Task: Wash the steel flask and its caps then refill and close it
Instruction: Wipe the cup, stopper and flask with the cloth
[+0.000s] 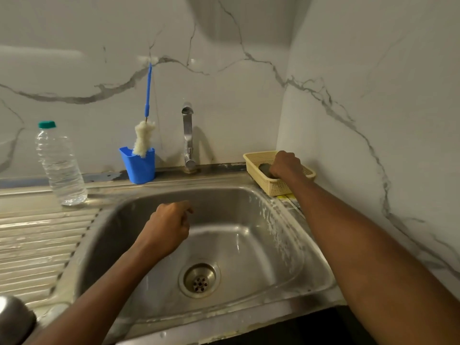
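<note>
A rounded steel object (13,319), probably the flask, shows only partly at the bottom left corner on the drainboard. My right hand (286,164) reaches into the yellow basket (276,188) at the back right and grips a dark scrubber (264,168) lying there. My left hand (169,226) hovers over the sink basin (249,245) with its fingers curled and nothing in them. No caps are in view.
The tap (188,138) stands behind the basin, no water running. A blue cup (139,165) holds a hanging bottle brush (144,139). A clear plastic water bottle (59,165) with a green cap stands on the left counter. The drain (200,280) is open.
</note>
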Demonstrator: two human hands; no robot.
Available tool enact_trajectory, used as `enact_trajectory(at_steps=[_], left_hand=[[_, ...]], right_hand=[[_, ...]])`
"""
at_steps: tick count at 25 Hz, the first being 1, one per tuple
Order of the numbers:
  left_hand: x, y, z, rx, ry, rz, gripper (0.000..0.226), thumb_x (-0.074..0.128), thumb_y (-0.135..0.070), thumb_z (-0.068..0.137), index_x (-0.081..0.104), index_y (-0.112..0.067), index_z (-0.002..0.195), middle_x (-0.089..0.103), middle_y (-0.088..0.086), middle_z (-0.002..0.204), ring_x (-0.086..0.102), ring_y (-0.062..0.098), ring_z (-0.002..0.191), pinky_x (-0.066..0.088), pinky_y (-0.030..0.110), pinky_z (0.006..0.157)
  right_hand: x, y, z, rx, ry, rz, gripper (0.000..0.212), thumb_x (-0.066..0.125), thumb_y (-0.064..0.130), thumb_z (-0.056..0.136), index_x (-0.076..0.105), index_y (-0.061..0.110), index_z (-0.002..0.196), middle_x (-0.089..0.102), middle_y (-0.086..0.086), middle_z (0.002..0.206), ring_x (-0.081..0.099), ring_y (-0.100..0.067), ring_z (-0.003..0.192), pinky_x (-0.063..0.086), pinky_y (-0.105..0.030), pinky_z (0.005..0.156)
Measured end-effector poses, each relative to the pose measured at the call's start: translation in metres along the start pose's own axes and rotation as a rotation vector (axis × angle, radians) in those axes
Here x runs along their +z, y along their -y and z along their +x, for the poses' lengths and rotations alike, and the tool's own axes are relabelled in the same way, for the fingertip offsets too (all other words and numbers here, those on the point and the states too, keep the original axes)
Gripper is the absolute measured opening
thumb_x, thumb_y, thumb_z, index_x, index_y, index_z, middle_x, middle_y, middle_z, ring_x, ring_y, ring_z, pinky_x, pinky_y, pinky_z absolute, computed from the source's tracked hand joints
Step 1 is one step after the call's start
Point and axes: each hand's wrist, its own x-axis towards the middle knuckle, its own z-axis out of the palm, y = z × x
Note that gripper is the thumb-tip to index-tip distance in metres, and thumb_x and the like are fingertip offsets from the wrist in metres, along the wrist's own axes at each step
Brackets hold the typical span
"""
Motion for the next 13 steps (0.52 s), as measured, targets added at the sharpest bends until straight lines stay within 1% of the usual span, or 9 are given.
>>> enact_trajectory(at_steps=[2, 4, 7, 9, 10, 13], left_hand=[[-0.001, 0.001, 0.000, -0.003, 0.003, 0.000, 0.037, 0.062, -0.003, 0.092, 0.067, -0.016, 0.126, 0.068, -0.006, 0.090, 0.067, 0.010, 0.083, 0.058, 0.031, 0.083], [-0.002, 0.001, -0.001, -0.017, 0.010, 0.000, 0.039, 0.063, -0.003, 0.091, 0.067, -0.017, 0.127, 0.068, -0.007, 0.088, 0.067, 0.009, 0.081, 0.057, 0.029, 0.082], [-0.004, 0.004, -0.002, -0.038, -0.004, -0.006, 0.040, 0.064, -0.004, 0.090, 0.067, -0.018, 0.127, 0.068, -0.008, 0.085, 0.067, 0.010, 0.080, 0.060, 0.034, 0.081], [-0.005, 0.005, -0.001, -0.045, -0.009, -0.018, 0.039, 0.064, -0.005, 0.091, 0.066, -0.018, 0.127, 0.068, -0.007, 0.081, 0.068, 0.009, 0.077, 0.060, 0.033, 0.081], [-0.005, 0.006, -0.001, -0.046, -0.007, -0.023, 0.038, 0.064, -0.005, 0.091, 0.066, -0.018, 0.127, 0.068, -0.007, 0.080, 0.068, 0.009, 0.077, 0.060, 0.033, 0.081], [-0.005, 0.006, 0.000, -0.037, 0.009, -0.029, 0.037, 0.064, -0.006, 0.091, 0.066, -0.019, 0.126, 0.068, -0.009, 0.081, 0.068, 0.009, 0.077, 0.060, 0.034, 0.082]], right_hand=[[0.000, 0.001, 0.004, 0.036, 0.019, -0.006, 0.043, 0.071, 0.022, 0.091, 0.059, 0.004, 0.128, 0.062, -0.016, 0.130, 0.062, -0.035, 0.117, 0.052, -0.040, 0.086], [0.002, 0.001, 0.007, 0.077, 0.065, -0.021, 0.045, 0.072, 0.022, 0.090, 0.058, 0.005, 0.131, 0.061, -0.016, 0.133, 0.060, -0.036, 0.121, 0.053, -0.045, 0.093], [0.004, 0.004, 0.012, 0.151, 0.125, -0.045, 0.052, 0.076, 0.020, 0.087, 0.058, 0.007, 0.134, 0.059, -0.014, 0.137, 0.057, -0.037, 0.126, 0.050, -0.052, 0.102], [0.003, 0.007, 0.016, 0.189, 0.138, -0.045, 0.055, 0.079, 0.018, 0.082, 0.059, 0.008, 0.133, 0.059, -0.014, 0.136, 0.056, -0.039, 0.126, 0.048, -0.055, 0.104], [0.002, 0.009, 0.019, 0.194, 0.141, -0.032, 0.053, 0.078, 0.017, 0.081, 0.060, 0.008, 0.130, 0.059, -0.015, 0.134, 0.056, -0.039, 0.125, 0.048, -0.056, 0.104], [0.002, 0.011, 0.023, 0.171, 0.152, 0.009, 0.039, 0.072, 0.018, 0.083, 0.061, 0.004, 0.118, 0.062, -0.015, 0.122, 0.061, -0.038, 0.116, 0.051, -0.052, 0.102]])
